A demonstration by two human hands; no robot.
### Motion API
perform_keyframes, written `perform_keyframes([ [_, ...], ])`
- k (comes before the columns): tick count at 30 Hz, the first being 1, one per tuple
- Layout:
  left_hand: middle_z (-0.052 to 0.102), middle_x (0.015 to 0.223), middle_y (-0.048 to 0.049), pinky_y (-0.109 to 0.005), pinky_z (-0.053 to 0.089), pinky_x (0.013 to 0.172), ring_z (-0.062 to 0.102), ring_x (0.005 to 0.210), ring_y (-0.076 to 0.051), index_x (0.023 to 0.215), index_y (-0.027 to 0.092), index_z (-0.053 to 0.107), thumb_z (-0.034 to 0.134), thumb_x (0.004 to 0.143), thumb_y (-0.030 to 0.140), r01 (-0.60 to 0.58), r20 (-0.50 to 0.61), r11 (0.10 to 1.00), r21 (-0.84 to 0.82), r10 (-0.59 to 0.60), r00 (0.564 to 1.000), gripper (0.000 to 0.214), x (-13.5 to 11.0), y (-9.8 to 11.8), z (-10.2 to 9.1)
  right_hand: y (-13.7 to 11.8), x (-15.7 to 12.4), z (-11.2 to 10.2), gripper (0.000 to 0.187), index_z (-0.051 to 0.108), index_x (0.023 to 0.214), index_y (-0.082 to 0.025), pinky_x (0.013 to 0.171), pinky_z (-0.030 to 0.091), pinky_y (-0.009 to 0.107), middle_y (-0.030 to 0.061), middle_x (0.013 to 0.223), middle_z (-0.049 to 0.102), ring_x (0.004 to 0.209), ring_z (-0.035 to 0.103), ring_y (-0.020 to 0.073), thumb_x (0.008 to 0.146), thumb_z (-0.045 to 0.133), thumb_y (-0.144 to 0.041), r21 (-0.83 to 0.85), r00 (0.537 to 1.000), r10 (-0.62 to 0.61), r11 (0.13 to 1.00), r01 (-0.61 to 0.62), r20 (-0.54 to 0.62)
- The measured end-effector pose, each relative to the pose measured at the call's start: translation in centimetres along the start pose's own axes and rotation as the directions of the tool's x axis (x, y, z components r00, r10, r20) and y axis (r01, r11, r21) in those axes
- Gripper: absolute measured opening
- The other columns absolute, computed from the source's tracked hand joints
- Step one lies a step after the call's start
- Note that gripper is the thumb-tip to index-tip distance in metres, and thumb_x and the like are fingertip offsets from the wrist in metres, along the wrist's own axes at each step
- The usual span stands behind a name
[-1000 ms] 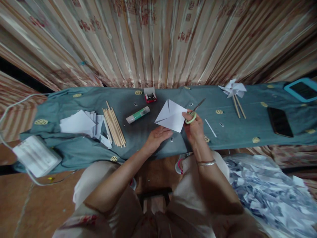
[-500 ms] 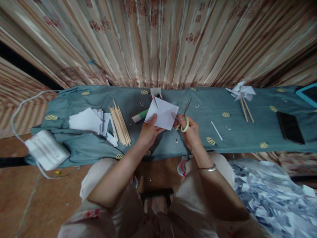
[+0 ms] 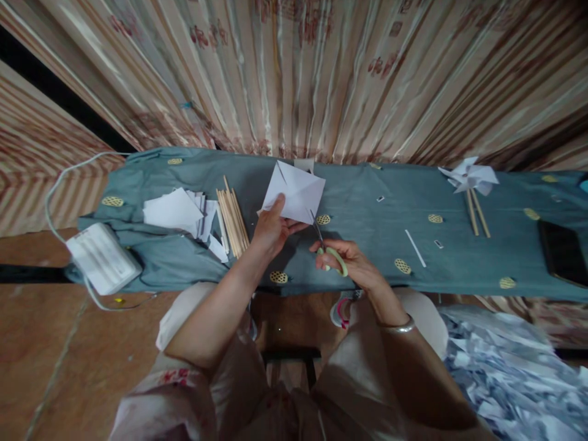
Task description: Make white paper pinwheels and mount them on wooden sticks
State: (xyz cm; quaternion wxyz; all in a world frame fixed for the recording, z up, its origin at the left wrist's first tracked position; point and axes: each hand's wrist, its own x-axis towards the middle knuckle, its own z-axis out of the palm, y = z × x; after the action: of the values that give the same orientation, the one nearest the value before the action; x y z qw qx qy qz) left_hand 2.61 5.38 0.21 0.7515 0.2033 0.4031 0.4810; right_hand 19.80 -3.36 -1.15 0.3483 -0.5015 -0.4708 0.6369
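My left hand [image 3: 273,230] pinches a white square of paper [image 3: 296,191] by its lower left edge, thumb on top and fingers beneath. One slit runs inward from the paper's upper left corner, and faint crease lines cross its face. Closed round the pale green handles of a pair of scissors [image 3: 337,258] is my right hand [image 3: 351,260]. The blades point up and left, with their tips at the paper's lower right corner; whether they bite into it I cannot tell. The paper hides most of the things behind it.
Wooden sticks [image 3: 233,220] and a stack of white paper pieces [image 3: 172,209] lie to the left, near a white power strip [image 3: 103,257]. Rightward are a paper strip [image 3: 415,248], paper pinwheels on sticks [image 3: 471,177] and a phone [image 3: 561,251]. A bag of paper scraps [image 3: 514,367] stands below.
The scissors have swung from pointing up and right to the paper's lower right corner. The paper has turned slightly and now covers the glue stick. My view has shifted a little left.
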Motion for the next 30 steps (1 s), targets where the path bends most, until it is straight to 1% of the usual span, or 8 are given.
perform_keyframes([
  [6, 0.076, 0.083, -0.0064, -0.045, 0.057, 0.090, 0.075, 0.082, -0.023, 0.120, 0.016, 0.058, 0.059, 0.094, 0.036, 0.043, 0.012, 0.999, 0.030, -0.043, 0.999, 0.033, 0.04, -0.16, -0.06, 0.09, 0.14, -0.11, 0.054, 0.071, 0.092, -0.016, 0.056, 0.045, 0.024, -0.0020, 0.065, 0.063, 0.059, 0.055, 0.0105, 0.061, 0.082, -0.060, 0.006, 0.999, 0.041, 0.999, -0.041, -0.021],
  [13, 0.076, 0.080, -0.0067, -0.045, 0.058, 0.089, 0.075, 0.077, -0.022, 0.118, 0.014, 0.057, 0.048, 0.099, 0.031, 0.047, 0.015, 0.997, 0.058, -0.048, 0.999, 0.027, 0.03, -0.26, -0.10, 0.14, 0.17, -0.33, 0.053, 0.073, 0.091, -0.016, 0.059, 0.049, 0.025, -0.0020, 0.064, 0.062, 0.060, 0.057, 0.0117, 0.060, 0.084, -0.058, -0.043, 0.998, 0.050, 0.998, -0.051, -0.026],
  [17, 0.076, 0.082, -0.0073, -0.046, 0.057, 0.090, 0.075, 0.084, -0.024, 0.121, 0.015, 0.056, 0.054, 0.096, 0.034, 0.045, 0.038, 0.998, 0.045, -0.047, 0.998, 0.032, 0.17, -0.46, -0.29, 0.51, 0.30, -0.46, 0.052, 0.073, 0.091, -0.016, 0.058, 0.049, 0.024, -0.0018, 0.064, 0.062, 0.060, 0.058, 0.0113, 0.062, 0.083, -0.058, -0.058, 0.999, 0.032, 0.998, -0.033, -0.023],
  [19, 0.076, 0.082, -0.0069, -0.046, 0.057, 0.089, 0.075, 0.082, -0.024, 0.121, 0.016, 0.056, 0.056, 0.095, 0.035, 0.039, 0.046, 0.998, 0.044, -0.041, 0.998, 0.033, 0.23, -0.52, -0.37, 0.70, 0.37, -0.51, 0.050, 0.073, 0.091, -0.016, 0.056, 0.048, 0.023, -0.0016, 0.064, 0.063, 0.060, 0.058, 0.0112, 0.064, 0.082, -0.057, -0.071, 1.000, 0.019, 0.997, -0.021, -0.023],
  [22, 0.075, 0.079, -0.0062, -0.047, 0.057, 0.089, 0.074, 0.078, -0.022, 0.118, 0.015, 0.057, 0.052, 0.097, 0.034, 0.032, 0.034, 0.998, 0.054, -0.034, 0.999, 0.029, 0.28, -0.54, -0.39, 0.86, 0.44, -0.55, 0.048, 0.073, 0.091, -0.017, 0.057, 0.049, 0.024, -0.0013, 0.065, 0.063, 0.060, 0.058, 0.0114, 0.064, 0.081, -0.057, -0.068, 1.000, 0.008, 0.998, -0.009, -0.021],
  [25, 0.074, 0.077, -0.0055, -0.048, 0.056, 0.091, 0.074, 0.080, -0.023, 0.116, 0.015, 0.057, 0.051, 0.097, 0.033, 0.037, 0.028, 0.997, 0.062, -0.038, 0.999, 0.027, 0.33, -0.57, -0.40, 0.82, 0.46, -0.52, 0.048, 0.073, 0.090, -0.017, 0.058, 0.049, 0.024, -0.0011, 0.065, 0.063, 0.061, 0.058, 0.0115, 0.064, 0.082, -0.056, -0.067, 1.000, 0.011, 0.998, -0.012, -0.021],
  [30, 0.074, 0.077, -0.0051, -0.046, 0.057, 0.089, 0.074, 0.074, -0.021, 0.113, 0.015, 0.058, 0.053, 0.096, 0.035, 0.023, 0.035, 0.998, 0.057, -0.025, 0.999, 0.026, 0.38, -0.70, -0.46, 0.58, 0.41, -0.31, 0.050, 0.073, 0.090, -0.017, 0.054, 0.045, 0.022, -0.0027, 0.063, 0.059, 0.058, 0.053, 0.0100, 0.062, 0.083, -0.057, -0.094, 0.999, 0.028, 0.995, -0.032, -0.047],
])
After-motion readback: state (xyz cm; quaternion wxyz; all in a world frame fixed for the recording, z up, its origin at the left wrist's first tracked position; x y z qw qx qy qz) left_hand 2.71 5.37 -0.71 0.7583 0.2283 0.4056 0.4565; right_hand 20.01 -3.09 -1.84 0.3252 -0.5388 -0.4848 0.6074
